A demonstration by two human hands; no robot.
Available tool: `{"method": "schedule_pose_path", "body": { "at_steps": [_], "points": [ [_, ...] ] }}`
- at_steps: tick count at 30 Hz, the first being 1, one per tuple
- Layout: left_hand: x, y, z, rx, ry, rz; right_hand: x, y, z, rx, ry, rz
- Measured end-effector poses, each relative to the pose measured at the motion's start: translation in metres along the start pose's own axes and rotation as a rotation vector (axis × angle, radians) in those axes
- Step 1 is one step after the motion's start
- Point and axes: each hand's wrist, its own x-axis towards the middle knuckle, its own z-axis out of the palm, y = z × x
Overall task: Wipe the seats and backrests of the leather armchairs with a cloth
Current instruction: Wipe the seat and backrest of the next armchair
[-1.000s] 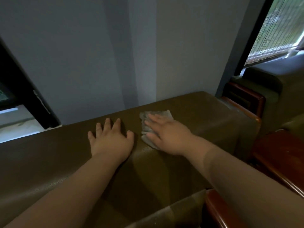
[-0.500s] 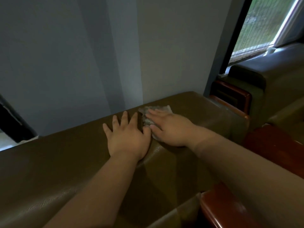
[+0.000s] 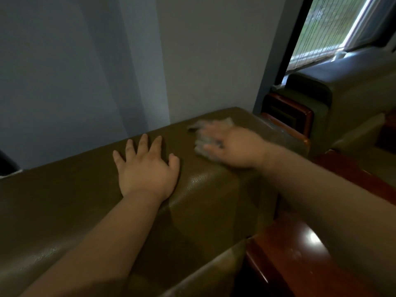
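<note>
The left hand (image 3: 147,168) lies flat on the top of the olive-brown leather backrest (image 3: 64,200), palm down, fingers straight and spread wide, thumb out to its right. It holds nothing.

Just to the right of that hand, apart from it, the right hand (image 3: 233,146) presses a pale grey cloth (image 3: 203,144) onto the same backrest top. This hand is blurred, so the exact lie of its fingers is hard to read; they look stretched out over the cloth rather than curled round it. The cloth shows under and just beyond the fingertips, bunched, with a bit of it peeking past the far side of the hand near the wall (image 3: 192,61).

Beyond both hands the grey-blue wall rises straight from the back edge of the backrest. To the right of the right hand the backrest ends, and there sits a reddish-brown wooden frame (image 3: 295,121) with a second, greyer armchair (image 3: 353,99) behind it. Above that armchair is a window (image 3: 325,28) covered with a mesh screen.

Below the right forearm runs a glossy wooden armrest (image 3: 300,254) catching a spot of light. Nearer the person than the left wrist, the backrest front slopes down toward a cushion (image 3: 214,273).
</note>
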Motion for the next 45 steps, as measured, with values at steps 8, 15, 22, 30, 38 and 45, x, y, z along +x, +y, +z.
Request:
{"method": "schedule_pose_path", "body": {
  "at_steps": [8, 15, 22, 30, 38, 45],
  "points": [
    [0.000, -0.002, 0.001, -0.015, 0.025, 0.013, -0.046, 0.005, 0.036, 0.011, 0.311, 0.320],
    [-0.004, -0.007, 0.003, -0.072, 0.061, 0.105, -0.073, 0.049, 0.056, 0.150, 0.453, 0.459],
    [-0.017, -0.015, -0.006, -0.059, -0.011, 0.327, -0.097, -0.075, 0.126, 0.381, 0.598, 0.425],
    [-0.041, -0.035, -0.015, 0.038, -0.112, 0.484, -0.077, -0.030, 0.121, 0.709, 0.768, 0.829],
    [-0.020, 0.002, -0.030, -0.157, -0.192, 0.576, -0.108, -0.126, 0.159, 0.531, 0.565, 0.476],
    [0.009, 0.107, 0.006, -0.079, -0.104, 0.692, -0.068, 0.028, 0.110, 0.945, 0.810, 0.997]
  ]
}}
